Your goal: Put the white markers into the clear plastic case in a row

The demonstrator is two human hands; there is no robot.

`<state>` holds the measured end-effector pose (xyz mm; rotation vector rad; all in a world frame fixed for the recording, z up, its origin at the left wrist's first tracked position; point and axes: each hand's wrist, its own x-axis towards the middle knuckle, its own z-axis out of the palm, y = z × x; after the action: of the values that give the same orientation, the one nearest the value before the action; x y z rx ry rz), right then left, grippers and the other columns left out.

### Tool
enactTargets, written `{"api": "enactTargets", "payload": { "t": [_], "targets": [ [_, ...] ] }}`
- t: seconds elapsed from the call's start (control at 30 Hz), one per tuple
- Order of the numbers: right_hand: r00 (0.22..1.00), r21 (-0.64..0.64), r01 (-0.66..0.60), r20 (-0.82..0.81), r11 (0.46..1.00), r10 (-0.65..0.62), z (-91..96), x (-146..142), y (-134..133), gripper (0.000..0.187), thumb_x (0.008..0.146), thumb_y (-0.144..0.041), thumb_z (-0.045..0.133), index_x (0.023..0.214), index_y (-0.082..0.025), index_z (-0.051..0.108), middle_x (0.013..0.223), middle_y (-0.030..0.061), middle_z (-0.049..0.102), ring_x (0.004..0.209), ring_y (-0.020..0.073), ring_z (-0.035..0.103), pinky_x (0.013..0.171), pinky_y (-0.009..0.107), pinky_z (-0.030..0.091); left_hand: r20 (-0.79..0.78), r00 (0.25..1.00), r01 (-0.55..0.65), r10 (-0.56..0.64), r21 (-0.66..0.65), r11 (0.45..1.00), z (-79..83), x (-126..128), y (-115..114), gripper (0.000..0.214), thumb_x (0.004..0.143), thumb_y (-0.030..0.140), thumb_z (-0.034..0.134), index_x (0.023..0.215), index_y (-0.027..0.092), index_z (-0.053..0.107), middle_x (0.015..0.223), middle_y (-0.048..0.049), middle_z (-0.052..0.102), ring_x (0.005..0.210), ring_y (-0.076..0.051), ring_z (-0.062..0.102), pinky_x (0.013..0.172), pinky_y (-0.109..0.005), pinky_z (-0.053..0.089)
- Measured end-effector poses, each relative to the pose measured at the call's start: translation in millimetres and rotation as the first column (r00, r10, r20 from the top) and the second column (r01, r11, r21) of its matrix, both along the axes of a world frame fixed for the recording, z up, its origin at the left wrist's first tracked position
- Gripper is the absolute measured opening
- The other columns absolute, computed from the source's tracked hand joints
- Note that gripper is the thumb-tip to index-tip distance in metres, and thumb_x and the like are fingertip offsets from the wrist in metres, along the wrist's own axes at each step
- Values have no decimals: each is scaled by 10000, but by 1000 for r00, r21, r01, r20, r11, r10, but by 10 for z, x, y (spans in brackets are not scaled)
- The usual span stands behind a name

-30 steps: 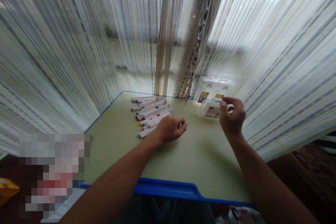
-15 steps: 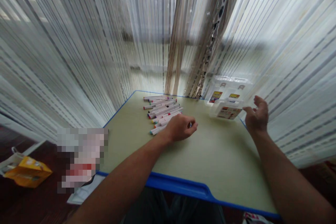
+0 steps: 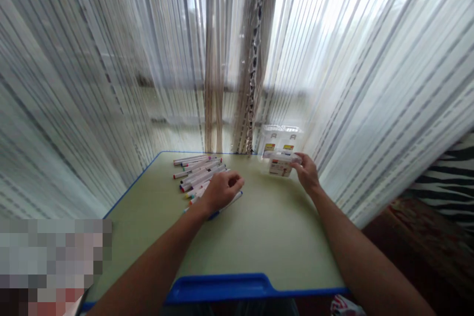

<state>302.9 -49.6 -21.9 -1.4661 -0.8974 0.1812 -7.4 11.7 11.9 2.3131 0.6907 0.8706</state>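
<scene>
Several white markers [image 3: 198, 177] with coloured caps lie in a loose pile on the left half of the table. My left hand [image 3: 222, 190] is over the pile's right edge, fingers curled in; whatever they may hold is hidden. Under that hand lies a blue-capped marker [image 3: 235, 200], apart from the main pile. Toward the back right, my right hand [image 3: 308, 174] grips the right edge of a small clear plastic case [image 3: 280, 167] with a printed label. Just behind it stands a taller clear case [image 3: 276, 139] with yellow-and-red stickers.
The pale green table [image 3: 266, 237] has a blue rim and a blue trough [image 3: 222, 286] along its near edge. String curtains [image 3: 177, 59] hang right behind it. A pixelated patch covers the lower left. Zebra-striped cloth [image 3: 444, 192] shows at the right.
My right hand has moved in from beside the cases and closed on the small case's edge. A blue-capped marker now shows below my left hand. The whole view has shifted.
</scene>
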Motion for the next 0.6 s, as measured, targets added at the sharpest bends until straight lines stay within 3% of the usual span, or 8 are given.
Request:
{"api": "enactTargets", "payload": {
  "t": [0.2, 0.33, 0.4, 0.47, 0.53, 0.6],
  "targets": [
    [955, 86, -238, -162, 968, 249, 172, -321, -9, 356, 662, -408, 726, 909, -180, 610, 876, 43, 681, 738, 204, 651, 642, 345, 546, 87, 990, -102, 110, -97, 990, 235, 11, 153, 214, 838, 334, 586, 806, 148, 686, 731, -44, 687, 685, -175, 619, 665, -287, 452],
    [877, 146, -404, -218, 903, 427, 275, -659, -75, 297, 738, -404, 697, 953, -210, 632, 908, 30, 693, 794, 206, 664, 651, 333, 554, 203, 963, -135, 175, -196, 971, 178, -43, 226, 401, 898, 474, 523, 1058, 125, 641, 971, -114, 704, 845, -208, 665, 741, -322, 520],
    [835, 158, -469, -241, 869, 495, 287, -820, -110, 281, 759, -391, 689, 974, -215, 643, 920, 32, 697, 790, 207, 662, 630, 326, 547, 311, 936, -54, 164, -332, 942, 110, -60, 202, 489, 915, 538, 491, 1149, 121, 593, 1057, -137, 682, 902, -216, 668, 729, -323, 545],
    [797, 161, -521, -261, 838, 545, 273, -953, -136, 257, 774, -368, 694, 972, -207, 661, 868, 26, 687, 760, 196, 651, 631, 317, 541, 405, 905, 74, 132, -454, 888, 55, -54, 137, 509, 908, 583, 498, 1124, 132, 597, 1045, -128, 679, 880, -211, 670, 709, -320, 559],
    [749, 182, -573, -279, 799, 601, 244, -1053, -151, 229, 788, -346, 701, 960, -199, 669, 848, 19, 670, 765, 184, 635, 631, 297, 531, 442, 891, 142, 104, -489, 860, 20, -24, 55, 502, 890, 606, 524, 1056, 141, 614, 935, -94, 680, 797, -195, 669, 654, -304, 564],
    [737, 190, -576, -301, 795, 605, 210, -1124, -159, 219, 810, -353, 685, 959, -193, 667, 843, 17, 659, 770, 181, 626, 632, 288, 524, 444, 889, 145, 115, -509, 849, -4, 16, -16, 490, 876, 619, 538, 999, 150, 601, 820, -53, 648, 687, -179, 651, 543, -278, 546]
  ]
}}
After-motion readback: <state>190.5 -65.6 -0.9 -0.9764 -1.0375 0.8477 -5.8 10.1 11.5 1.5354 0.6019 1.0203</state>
